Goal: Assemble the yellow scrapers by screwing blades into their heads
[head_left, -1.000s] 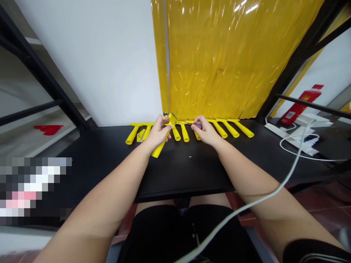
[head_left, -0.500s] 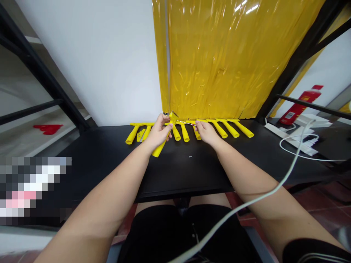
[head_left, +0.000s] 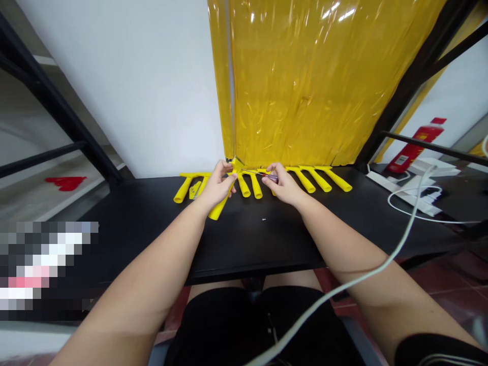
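Observation:
My left hand [head_left: 220,185] is closed around a yellow T-shaped scraper [head_left: 219,208], its handle slanting down toward me and a thin metal edge showing at its head. In my right hand [head_left: 282,184] is a small screwdriver [head_left: 271,178] with a dark reddish handle; its shaft points left and the tip meets or nearly meets the scraper's head. Behind both hands several more yellow scrapers [head_left: 305,180] lie in a row along the back of the black table. A loose yellow piece [head_left: 195,190] with metal on it lies left of my left hand. A tiny screw [head_left: 263,219] rests in front.
The black table [head_left: 244,249] backs onto a white panel [head_left: 152,91] and a yellow plastic curtain [head_left: 305,86]. A white cable [head_left: 343,282] crosses over my right forearm. At right are a red bottle [head_left: 415,145] and a white power strip [head_left: 404,193]. Red pieces [head_left: 66,183] lie on the left shelf.
My right fingers have loosened and shifted on the screwdriver, so more of its handle shows. The left hand keeps hold of the scraper, nearly unmoved; the view shifts slightly.

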Tool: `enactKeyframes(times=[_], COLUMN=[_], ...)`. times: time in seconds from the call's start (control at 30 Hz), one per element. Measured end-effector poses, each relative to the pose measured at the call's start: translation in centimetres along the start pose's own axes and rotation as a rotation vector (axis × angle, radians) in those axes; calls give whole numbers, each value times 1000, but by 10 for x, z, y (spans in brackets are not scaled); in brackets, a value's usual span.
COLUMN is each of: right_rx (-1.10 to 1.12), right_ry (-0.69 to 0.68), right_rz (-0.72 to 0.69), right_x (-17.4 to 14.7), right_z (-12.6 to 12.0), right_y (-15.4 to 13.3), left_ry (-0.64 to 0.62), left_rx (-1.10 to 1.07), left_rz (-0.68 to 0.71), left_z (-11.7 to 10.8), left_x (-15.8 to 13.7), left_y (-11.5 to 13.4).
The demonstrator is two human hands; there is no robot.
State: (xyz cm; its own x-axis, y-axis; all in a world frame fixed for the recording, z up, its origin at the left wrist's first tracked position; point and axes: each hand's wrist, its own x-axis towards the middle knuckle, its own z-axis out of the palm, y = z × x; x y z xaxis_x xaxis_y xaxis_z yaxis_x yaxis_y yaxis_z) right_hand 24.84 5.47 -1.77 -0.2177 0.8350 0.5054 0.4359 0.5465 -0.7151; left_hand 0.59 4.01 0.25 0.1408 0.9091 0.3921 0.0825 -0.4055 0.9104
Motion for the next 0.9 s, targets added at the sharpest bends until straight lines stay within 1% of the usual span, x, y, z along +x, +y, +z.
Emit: enactKeyframes(times=[0.07,0.17,0.2,0.23,0.3,0.37,0.4,0.43,0.53,0.6,0.7,0.77,0.83,0.9], right_rx=[-26,-100,-104,-94,-53,-36,-51,-77,-143,-114,-43,-62,-125,-170], right_ry=[26,48,47,48,59,66,65,60,39,32,12,12,11,-19], right_rz=[8,124,144,143,88,27,24,40,148,156,34,-1,57,121], right_x=[0,3,3,3,2,2,2,2,4,4,2,2,3,5], right_z=[1,0,-1,-1,-1,0,1,1,0,-1,1,3,4,3], right_y=[0,2,2,3,3,2,2,2,4,5,6,6,6,8], left_ry=[23,13,-1,-14,-17,8,21,28,14,0,11,21,19,12], left_rx=[-13,-46,-46,-37,-13,-5,-12,-23,-47,-44,-23,-19,-26,-29], left_rz=[-7,-11,-11,-12,-16,-20,-20,-18,-21,-37,-42,-24,-9,-15], left_z=[0,1,2,2,1,0,-1,-1,1,2,0,-3,-4,-2], left_x=[0,-1,-2,-2,-2,-1,0,0,0,0,1,2,2,2], left_y=[1,2,2,2,2,2,2,2,2,1,-1,-3,-4,-4])
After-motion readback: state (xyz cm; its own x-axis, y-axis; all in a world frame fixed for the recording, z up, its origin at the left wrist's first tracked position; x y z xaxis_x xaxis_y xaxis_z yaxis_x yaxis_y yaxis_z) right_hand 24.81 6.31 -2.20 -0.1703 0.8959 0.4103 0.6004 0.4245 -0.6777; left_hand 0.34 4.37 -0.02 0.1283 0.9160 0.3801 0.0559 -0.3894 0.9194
